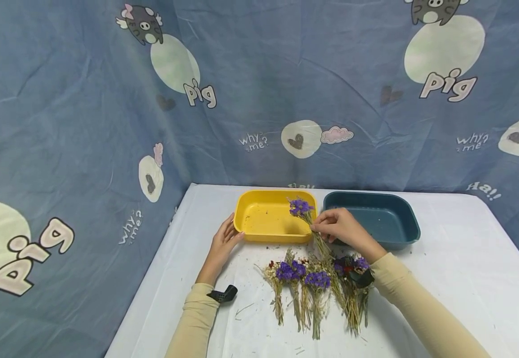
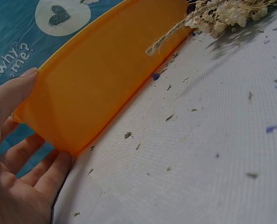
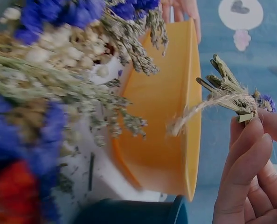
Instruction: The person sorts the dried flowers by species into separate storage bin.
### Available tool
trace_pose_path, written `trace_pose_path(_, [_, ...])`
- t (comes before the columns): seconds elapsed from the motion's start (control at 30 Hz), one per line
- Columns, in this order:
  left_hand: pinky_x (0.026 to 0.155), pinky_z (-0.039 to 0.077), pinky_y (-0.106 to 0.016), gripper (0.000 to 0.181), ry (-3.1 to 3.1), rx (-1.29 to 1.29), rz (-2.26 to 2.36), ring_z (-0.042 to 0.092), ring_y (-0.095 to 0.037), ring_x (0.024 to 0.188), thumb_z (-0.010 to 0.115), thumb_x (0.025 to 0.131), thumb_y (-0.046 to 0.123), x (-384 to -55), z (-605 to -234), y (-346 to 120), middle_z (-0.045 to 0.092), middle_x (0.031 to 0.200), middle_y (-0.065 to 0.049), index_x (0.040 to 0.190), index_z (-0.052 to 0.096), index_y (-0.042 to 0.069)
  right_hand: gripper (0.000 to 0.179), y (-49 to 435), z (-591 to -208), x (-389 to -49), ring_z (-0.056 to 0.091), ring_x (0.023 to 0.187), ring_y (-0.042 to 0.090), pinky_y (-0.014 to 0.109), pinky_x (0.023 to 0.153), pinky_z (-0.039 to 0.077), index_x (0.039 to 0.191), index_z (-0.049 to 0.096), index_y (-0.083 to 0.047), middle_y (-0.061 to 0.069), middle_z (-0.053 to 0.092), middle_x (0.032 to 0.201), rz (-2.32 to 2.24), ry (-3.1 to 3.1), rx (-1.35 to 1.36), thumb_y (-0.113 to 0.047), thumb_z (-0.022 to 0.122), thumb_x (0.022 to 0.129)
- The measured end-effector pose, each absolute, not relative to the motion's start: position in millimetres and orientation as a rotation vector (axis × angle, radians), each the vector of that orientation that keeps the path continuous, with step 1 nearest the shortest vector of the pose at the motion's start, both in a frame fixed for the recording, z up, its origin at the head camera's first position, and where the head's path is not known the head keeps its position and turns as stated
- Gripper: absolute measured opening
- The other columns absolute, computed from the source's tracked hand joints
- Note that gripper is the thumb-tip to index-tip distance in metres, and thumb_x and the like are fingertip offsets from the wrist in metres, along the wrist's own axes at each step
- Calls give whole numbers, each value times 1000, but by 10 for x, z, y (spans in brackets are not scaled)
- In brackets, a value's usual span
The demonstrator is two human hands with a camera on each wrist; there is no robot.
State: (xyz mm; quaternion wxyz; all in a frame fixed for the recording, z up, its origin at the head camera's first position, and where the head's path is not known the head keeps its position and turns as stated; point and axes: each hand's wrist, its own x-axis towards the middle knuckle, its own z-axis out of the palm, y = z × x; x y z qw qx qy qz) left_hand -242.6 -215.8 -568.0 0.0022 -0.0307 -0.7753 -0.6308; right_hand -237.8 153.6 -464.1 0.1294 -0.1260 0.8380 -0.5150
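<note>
A small bunch of dried purple flowers (image 1: 301,208), tied with twine (image 3: 194,112), is pinched by its stems between the thumb and fingers of my right hand (image 1: 341,226). Its blooms hang over the right part of the yellow tub (image 1: 270,238). At that tub's front left corner, my left hand (image 1: 224,242) holds the wall. In the left wrist view its thumb (image 2: 24,86) lies at the rim and the other fingers touch the end wall. Several dried bunches, among them a purple one (image 1: 317,281), lie in front of the tub.
A dark teal tub (image 1: 387,243) stands right of the yellow one, under my right forearm and hand. Bits of stem and petal (image 1: 243,309) are scattered over the white tabletop (image 1: 456,298). A blue printed cloth (image 1: 241,74) hangs behind and to the left.
</note>
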Motion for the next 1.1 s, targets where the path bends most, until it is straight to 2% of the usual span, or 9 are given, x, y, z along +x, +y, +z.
trace_pose_path(0.1, [128,36,-38,72,-2437,-94,-1971,43,-22,152,71,100,26,-2415,-5683,-2157,43,164,-1,161,34,32,23,1462,-4627,-2454,69,71,32,48,68,65,103,78,-7,6,74,76,-1483,2431,-368,-28,76,95])
trace_pose_path(0.2, [127,37,-38,71,-2441,-89,-1964,43,-22,151,70,100,25,-2403,-5671,-2150,43,164,-1,161,35,32,20,1390,-4627,-2536,68,71,40,56,69,64,101,79,-8,10,73,75,-1463,2445,-376,-28,76,95])
trace_pose_path(0.33, [127,37,-38,71,-2438,-83,-1964,43,-23,151,70,100,25,-2397,-5657,-2146,44,164,-2,161,35,32,20,1312,-4654,-2665,67,74,47,57,66,63,100,80,-9,13,73,76,-1431,2468,-383,-28,76,95])
trace_pose_path(0.5, [127,37,-39,70,-2438,-86,-1959,43,-24,151,70,100,25,-2394,-5655,-2146,43,164,-3,161,35,32,21,1220,-4649,-2800,67,62,28,55,65,64,102,80,-8,7,74,77,-1413,2478,-329,-28,77,94])
trace_pose_path(0.6, [127,37,-39,70,-2442,-89,-1954,43,-23,151,69,101,24,-2395,-5659,-2149,43,164,-2,161,35,32,21,1160,-4624,-2867,67,63,18,48,64,64,103,80,-8,6,76,81,-1410,2491,-291,-28,76,95])
trace_pose_path(0.73, [127,37,-39,71,-2437,-99,-1948,43,-25,151,69,100,23,-2399,-5659,-2152,43,164,-4,161,34,30,22,1087,-4634,-2963,69,69,16,34,63,64,102,79,-6,9,78,90,-1380,2516,-294,-26,76,95])
trace_pose_path(0.8, [127,37,-40,71,-2433,-96,-1950,43,-26,151,70,100,23,-2401,-5660,-2151,43,164,-4,162,34,29,21,1057,-4656,-3010,70,70,16,31,64,65,102,79,-5,10,78,93,-1352,2526,-311,-25,76,95])
trace_pose_path(1.1, [127,36,-42,72,-2429,-111,-1948,43,-27,151,70,100,25,-2425,-5673,-2147,42,164,-5,162,34,28,18,942,-4687,-3120,71,70,18,34,66,67,97,79,-1,15,78,94,-1300,2552,-332,-19,76,94])
